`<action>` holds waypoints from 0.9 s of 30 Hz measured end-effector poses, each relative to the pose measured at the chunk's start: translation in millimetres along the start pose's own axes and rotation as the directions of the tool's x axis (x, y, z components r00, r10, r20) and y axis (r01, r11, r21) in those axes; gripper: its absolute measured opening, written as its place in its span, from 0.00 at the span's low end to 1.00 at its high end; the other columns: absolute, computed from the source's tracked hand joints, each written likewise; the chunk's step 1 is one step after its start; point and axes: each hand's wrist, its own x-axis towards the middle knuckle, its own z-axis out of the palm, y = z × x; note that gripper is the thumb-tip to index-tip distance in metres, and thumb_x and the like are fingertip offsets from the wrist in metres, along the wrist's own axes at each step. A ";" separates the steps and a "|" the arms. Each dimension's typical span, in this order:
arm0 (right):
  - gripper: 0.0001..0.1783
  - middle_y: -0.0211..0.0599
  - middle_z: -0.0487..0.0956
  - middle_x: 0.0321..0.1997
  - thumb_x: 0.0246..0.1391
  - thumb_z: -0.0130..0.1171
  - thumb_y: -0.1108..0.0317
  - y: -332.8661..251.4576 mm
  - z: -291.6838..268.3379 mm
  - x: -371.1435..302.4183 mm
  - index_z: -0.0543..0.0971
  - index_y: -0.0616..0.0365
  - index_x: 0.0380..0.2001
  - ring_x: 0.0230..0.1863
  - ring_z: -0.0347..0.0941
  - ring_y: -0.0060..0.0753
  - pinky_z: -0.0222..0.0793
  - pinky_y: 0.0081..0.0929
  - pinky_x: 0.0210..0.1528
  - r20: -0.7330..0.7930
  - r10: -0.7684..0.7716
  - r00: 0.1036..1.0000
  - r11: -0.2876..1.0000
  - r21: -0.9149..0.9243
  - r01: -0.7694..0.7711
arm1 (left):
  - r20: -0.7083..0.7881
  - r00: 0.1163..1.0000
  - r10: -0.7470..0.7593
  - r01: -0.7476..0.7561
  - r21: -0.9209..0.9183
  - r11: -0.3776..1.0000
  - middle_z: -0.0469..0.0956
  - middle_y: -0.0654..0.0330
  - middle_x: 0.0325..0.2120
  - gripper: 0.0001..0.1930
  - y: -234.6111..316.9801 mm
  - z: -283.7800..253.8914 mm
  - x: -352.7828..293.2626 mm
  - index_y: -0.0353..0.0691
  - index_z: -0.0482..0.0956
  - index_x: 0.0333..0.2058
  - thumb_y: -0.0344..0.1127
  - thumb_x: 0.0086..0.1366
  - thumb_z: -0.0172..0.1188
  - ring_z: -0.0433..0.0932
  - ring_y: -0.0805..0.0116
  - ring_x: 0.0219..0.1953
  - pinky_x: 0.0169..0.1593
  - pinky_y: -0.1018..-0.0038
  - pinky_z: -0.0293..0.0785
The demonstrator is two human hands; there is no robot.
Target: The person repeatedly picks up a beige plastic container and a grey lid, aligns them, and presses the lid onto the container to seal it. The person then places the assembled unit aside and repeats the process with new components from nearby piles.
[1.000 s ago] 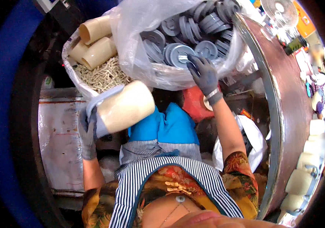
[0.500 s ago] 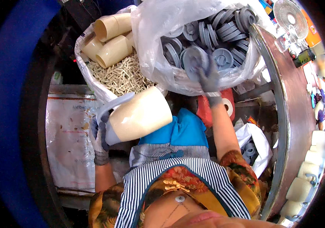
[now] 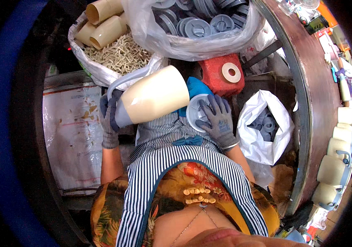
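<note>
My left hand [image 3: 109, 119], in a grey glove, grips a cream jug [image 3: 157, 95] by its grey end, next to the curved grey handle [image 3: 128, 78]. The jug lies tilted on its side above my lap, its wide cream end toward the right. My right hand [image 3: 221, 123], also gloved, holds a round grey lid [image 3: 193, 110] by its side, fingers spread over the face. The lid is just below and right of the jug's wide end, apart from the handle. Part of the lid is hidden under my fingers.
Ahead, a clear plastic bag [image 3: 176, 47] holds many grey lids [image 3: 197, 29]. A white sack [image 3: 77, 53] beside it has cream tubes [image 3: 108, 32] and small sticks. A red block [image 3: 211, 74] bears a cream ring. Right: a white bag [image 3: 250, 144] of grey parts, a bench [image 3: 320, 82], several jugs [image 3: 330, 168].
My right hand has come back from the lid bag toward my lap, carrying a grey lid. The left hand still holds the jug, and the view has shifted downward.
</note>
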 end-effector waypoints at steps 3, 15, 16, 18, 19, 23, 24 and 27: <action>0.32 0.46 0.64 0.67 0.50 0.57 0.48 -10.5 -4.1 -5.8 0.73 0.42 0.59 0.67 0.58 0.52 0.52 0.51 0.68 0.009 -0.069 0.998 0.995 -0.075 0.070 | 0.011 0.933 -0.359 0.307 -0.545 0.781 0.78 0.56 0.40 0.15 -1.2 1.2 -11.2 0.33 0.75 0.45 0.39 0.72 0.49 0.76 0.65 0.41 0.48 0.71 0.72; 0.31 0.40 0.69 0.63 0.49 0.60 0.55 17.1 5.9 8.9 0.72 0.33 0.60 0.59 0.66 0.48 0.63 0.48 0.55 0.067 -0.173 0.983 0.984 -0.041 0.175 | 0.212 0.895 -0.392 0.370 -0.844 0.389 0.80 0.55 0.39 0.16 -2.8 -12.9 -23.0 0.34 0.75 0.46 0.43 0.72 0.52 0.79 0.65 0.39 0.45 0.69 0.76; 0.31 0.40 0.70 0.61 0.49 0.60 0.53 18.0 6.9 14.3 0.72 0.33 0.59 0.58 0.66 0.48 0.63 0.48 0.55 0.021 -0.171 0.985 0.984 -0.057 0.172 | 0.230 0.890 -0.395 0.391 -0.829 0.399 0.80 0.55 0.39 0.16 0.8 -14.3 -21.8 0.34 0.74 0.46 0.43 0.72 0.52 0.79 0.65 0.40 0.45 0.68 0.76; 0.31 0.42 0.72 0.54 0.48 0.61 0.50 21.6 18.3 17.0 0.73 0.38 0.59 0.55 0.69 0.50 0.65 0.46 0.53 -0.073 -0.125 0.990 0.991 -0.062 0.120 | 0.221 0.884 -0.412 0.384 -0.845 0.372 0.80 0.55 0.40 0.16 -15.4 -4.6 -27.6 0.34 0.74 0.47 0.43 0.72 0.51 0.79 0.65 0.40 0.46 0.69 0.76; 0.32 0.44 0.73 0.53 0.48 0.61 0.50 22.0 21.7 17.1 0.73 0.40 0.58 0.54 0.69 0.50 0.66 0.45 0.53 -0.081 -0.061 0.995 0.997 0.036 0.064 | 0.225 0.879 -0.419 0.387 -0.851 0.355 0.80 0.55 0.40 0.16 -15.5 -3.5 -26.0 0.35 0.73 0.48 0.43 0.73 0.51 0.79 0.65 0.41 0.46 0.69 0.76; 0.34 0.47 0.72 0.58 0.52 0.60 0.54 26.6 28.9 15.9 0.70 0.55 0.61 0.59 0.68 0.46 0.66 0.39 0.59 -0.048 0.269 0.962 0.705 0.691 -0.162 | 0.176 0.905 -0.387 0.377 -0.752 0.541 0.78 0.54 0.42 0.17 -11.9 -2.0 -27.1 0.34 0.72 0.48 0.43 0.73 0.49 0.78 0.63 0.43 0.47 0.67 0.76; 0.34 0.46 0.71 0.61 0.52 0.60 0.54 26.7 30.1 19.7 0.70 0.57 0.61 0.61 0.67 0.44 0.65 0.38 0.61 -0.021 0.344 0.939 0.419 0.898 -0.134 | 0.151 0.918 -0.367 0.361 -0.700 0.616 0.78 0.53 0.42 0.17 -10.0 -2.1 -27.6 0.34 0.72 0.48 0.43 0.73 0.49 0.78 0.63 0.43 0.47 0.67 0.76; 0.31 0.45 0.72 0.62 0.54 0.57 0.65 -8.1 -4.8 35.2 0.68 0.63 0.62 0.64 0.66 0.38 0.61 0.34 0.65 0.012 0.435 0.900 0.055 0.998 -0.040 | 0.253 0.904 -0.344 0.403 -0.771 0.494 0.78 0.52 0.43 0.17 8.6 6.0 -22.9 0.33 0.72 0.48 0.43 0.73 0.48 0.78 0.62 0.44 0.48 0.66 0.75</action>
